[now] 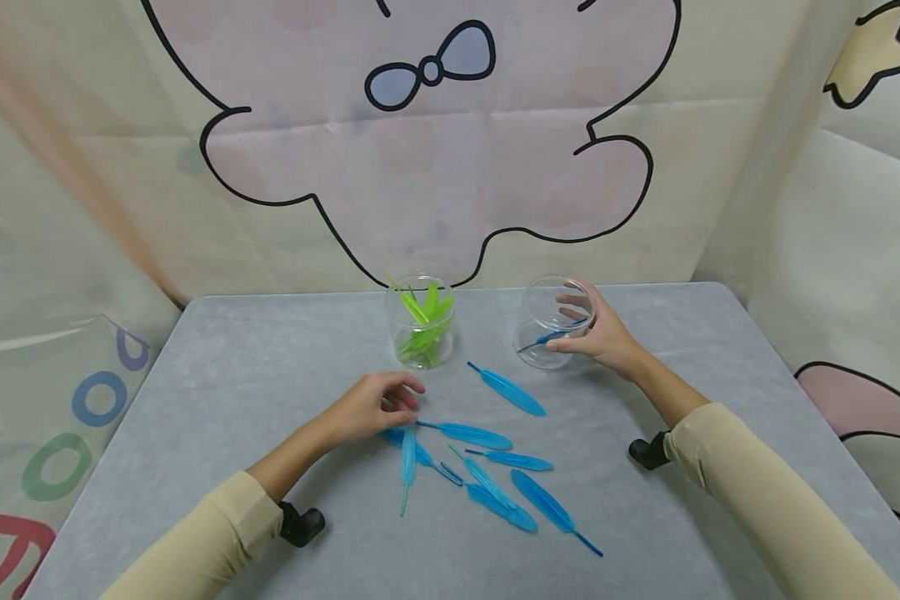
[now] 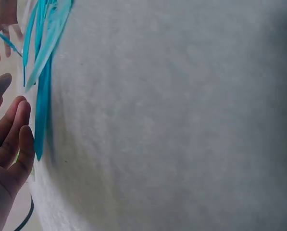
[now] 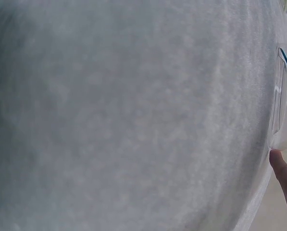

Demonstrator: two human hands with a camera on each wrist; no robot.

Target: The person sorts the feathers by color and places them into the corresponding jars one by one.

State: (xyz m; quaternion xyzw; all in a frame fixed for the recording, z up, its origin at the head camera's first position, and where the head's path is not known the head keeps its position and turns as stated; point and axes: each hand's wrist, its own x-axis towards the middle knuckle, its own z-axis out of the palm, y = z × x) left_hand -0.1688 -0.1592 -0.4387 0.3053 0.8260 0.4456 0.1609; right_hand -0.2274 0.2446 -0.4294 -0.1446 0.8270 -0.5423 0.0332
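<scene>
My right hand grips a clear glass jar from its right side, thumb in front and fingers behind. One blue feather leans inside that jar. My left hand is at the near ends of several blue feathers, its fingers loosely bent with nothing between them. Below it lie a light blue feather and a darker feather, which cross. In the left wrist view the thumb and fingers stand apart beside the feathers. The right wrist view catches one fingertip against the jar's edge.
A second clear jar with bright green feathers stands left of the gripped jar. More blue feathers lie scattered across the middle of the grey table. A printed cloth backdrop rises behind the table.
</scene>
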